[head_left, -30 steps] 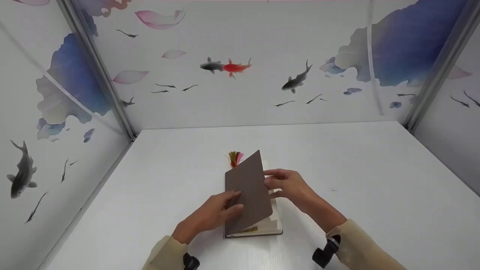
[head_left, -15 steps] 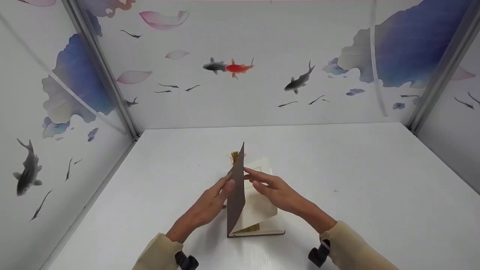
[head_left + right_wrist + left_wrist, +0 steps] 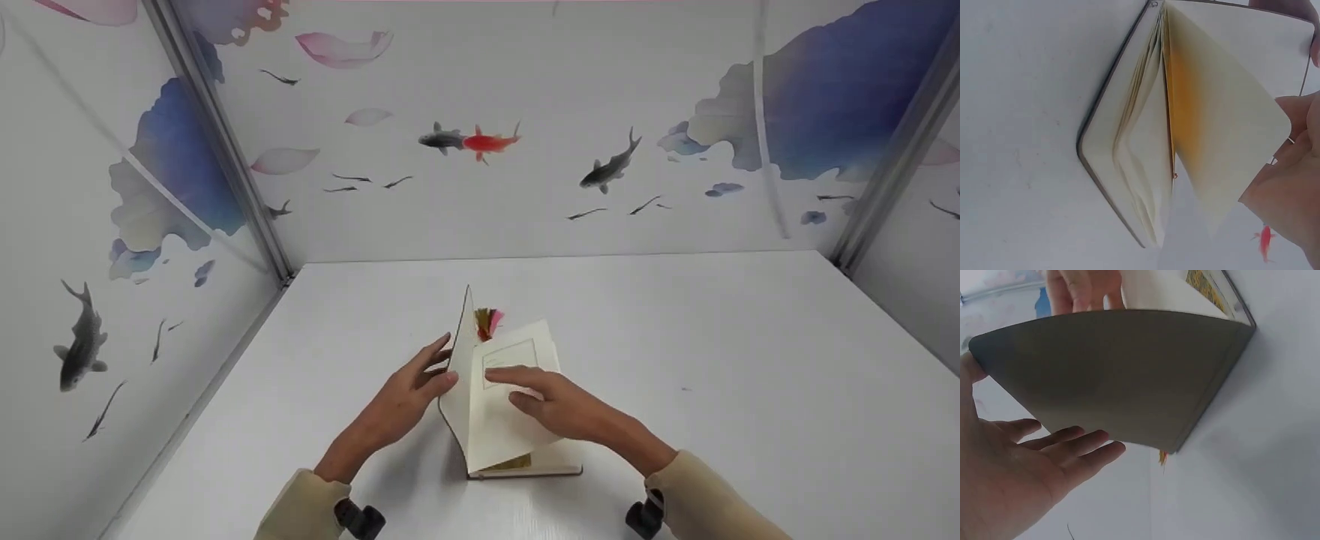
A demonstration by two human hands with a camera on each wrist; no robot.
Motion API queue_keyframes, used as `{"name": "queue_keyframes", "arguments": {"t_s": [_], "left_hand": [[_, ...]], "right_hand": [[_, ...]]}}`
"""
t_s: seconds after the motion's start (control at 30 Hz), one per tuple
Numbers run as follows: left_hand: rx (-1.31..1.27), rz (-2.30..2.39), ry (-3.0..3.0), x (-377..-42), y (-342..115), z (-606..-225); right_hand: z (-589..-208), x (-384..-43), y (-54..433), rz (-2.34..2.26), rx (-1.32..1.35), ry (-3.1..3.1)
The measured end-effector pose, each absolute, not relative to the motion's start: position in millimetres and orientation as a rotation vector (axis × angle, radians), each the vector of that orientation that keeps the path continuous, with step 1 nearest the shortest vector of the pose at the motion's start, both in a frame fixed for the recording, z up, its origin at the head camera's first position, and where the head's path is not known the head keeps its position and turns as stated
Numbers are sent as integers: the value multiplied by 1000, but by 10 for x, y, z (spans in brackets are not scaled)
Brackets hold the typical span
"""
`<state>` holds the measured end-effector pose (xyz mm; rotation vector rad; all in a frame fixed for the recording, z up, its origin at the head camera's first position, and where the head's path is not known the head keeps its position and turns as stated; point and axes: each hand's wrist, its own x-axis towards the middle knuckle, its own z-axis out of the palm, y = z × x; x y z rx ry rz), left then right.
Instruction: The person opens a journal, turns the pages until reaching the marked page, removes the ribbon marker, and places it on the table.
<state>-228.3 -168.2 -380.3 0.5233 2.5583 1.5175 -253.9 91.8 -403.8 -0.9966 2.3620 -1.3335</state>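
Note:
A notebook (image 3: 529, 472) lies on the white table, its brown cover (image 3: 1112, 377) raised nearly upright on the left. My left hand (image 3: 401, 397) is at the cover's free edge, thumb by the edge and fingers extended along the outer side. Over the first cream page (image 3: 499, 431), which is lifted at a slant, my right hand (image 3: 562, 409) reaches with its index finger stretched across a printed frame. Whether that finger presses the page is unclear. A gold patterned piece (image 3: 1207, 289) shows beneath the page. Behind the notebook a multicoloured tassel (image 3: 489, 322) sticks out.
The white table (image 3: 735, 375) is bounded by panels printed with fish and lotus leaves. Metal posts (image 3: 225, 142) stand at the back corners. Black cameras (image 3: 360, 519) are strapped at both sleeve cuffs.
The cover has swung up and leftward, showing its pale inside and the first page. My left hand moved left with it; my right hand moved from the cover's edge to over the page.

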Motion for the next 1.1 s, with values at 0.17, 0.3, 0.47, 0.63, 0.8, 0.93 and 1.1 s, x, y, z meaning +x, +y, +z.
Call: {"name": "queue_keyframes", "arguments": {"t_s": [0.17, 0.3, 0.47, 0.63, 0.8, 0.93, 1.1], "left_hand": [[636, 1370, 2707, -2255, -2012, -3909], [689, 1173, 2826, -2238, -2275, -3925], [674, 930, 2941, -2201, -2453, -3895], [660, 522, 3036, -2154, -2425, -3918], [558, 307, 2964, -2157, -2251, -4015], [425, 265, 2848, -2201, -2059, -4088], [360, 325, 2712, -2298, -1868, -4130]], "right_hand": [[-4189, -2547, 981, -1263, -973, 2401], [-4231, -2561, 1039, -1106, -968, 2464], [-4264, -2596, 1091, -939, -963, 2493], [-4292, -2615, 1063, -763, -979, 2537], [-4287, -2604, 1043, -727, -955, 2542], [-4282, -2601, 1053, -698, -971, 2551], [-4280, -2636, 1089, -717, -974, 2536]]}}
